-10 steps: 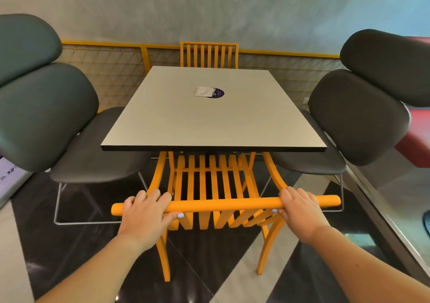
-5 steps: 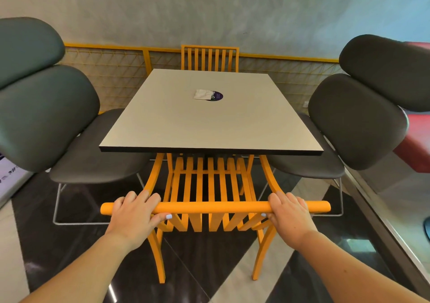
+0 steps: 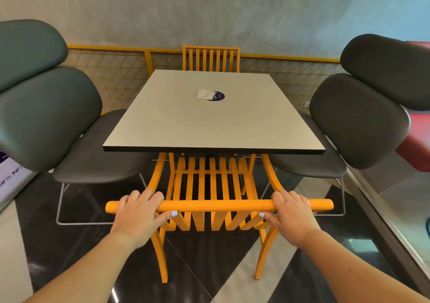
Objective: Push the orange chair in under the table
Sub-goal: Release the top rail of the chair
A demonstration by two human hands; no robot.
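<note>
An orange chair with a slatted back and seat stands in front of me, its round top rail level across the lower middle. The front of its seat is hidden beneath the near edge of the square grey table. My left hand grips the top rail near its left end, fingers over the top and thumb underneath. My right hand grips the rail near its right end in the same way. The two rear legs rest on the dark floor.
A dark padded chair stands at the table's left and another dark padded chair at its right. A second orange chair faces me across the table. A white napkin on a dark round sticker lies on top. Glass edge at right.
The chair has slid forward a little, with its seat further under the table edge. Both hands keep their hold on the top rail.
</note>
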